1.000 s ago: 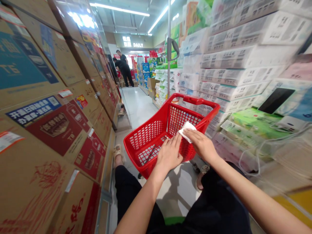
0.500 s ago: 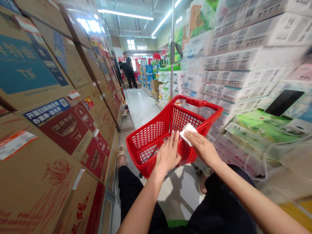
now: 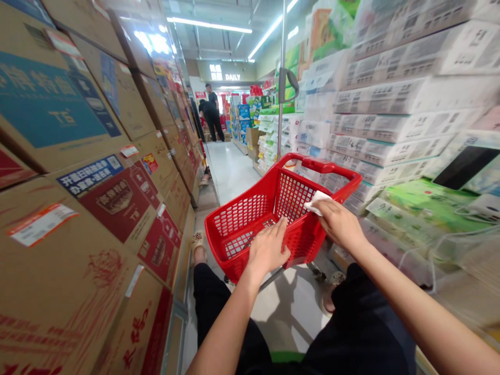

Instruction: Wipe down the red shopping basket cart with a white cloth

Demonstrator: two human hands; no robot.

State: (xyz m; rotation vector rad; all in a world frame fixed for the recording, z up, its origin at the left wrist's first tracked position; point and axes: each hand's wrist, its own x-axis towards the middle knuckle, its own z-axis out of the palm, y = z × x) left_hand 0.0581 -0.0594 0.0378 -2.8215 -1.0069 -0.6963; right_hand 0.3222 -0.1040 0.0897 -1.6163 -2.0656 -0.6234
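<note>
Fingers of the right hand (image 3: 339,223) were curled over a white cloth (image 3: 317,202), pressing it against the right rim of the red basket (image 3: 250,213). Only a corner of the cloth showed past the knuckles. Fingers of the left hand (image 3: 269,249) lay nearly flat and close together on the basket's near rim — holding nothing, just resting on the plastic. Both hands sat near each other at the same corner, not touching.

The basket stood on the pale floor (image 3: 230,166) of a shop aisle, tilted up toward its far side, its handle (image 3: 322,165) raised at the far end. Its mesh bottom looked bare as far as could be seen. A metal pole (image 3: 282,78) rose just behind it.

Stacked cartons (image 3: 97,198) lined the left side; wrapped tissue packs (image 3: 390,125) were piled on the right. The person's dark trousers (image 3: 351,333) filled the lower view — one sandalled foot (image 3: 197,242) showed left of the basket. Far down the aisle two people (image 3: 211,114) in dark clothes stood by the shelves.
</note>
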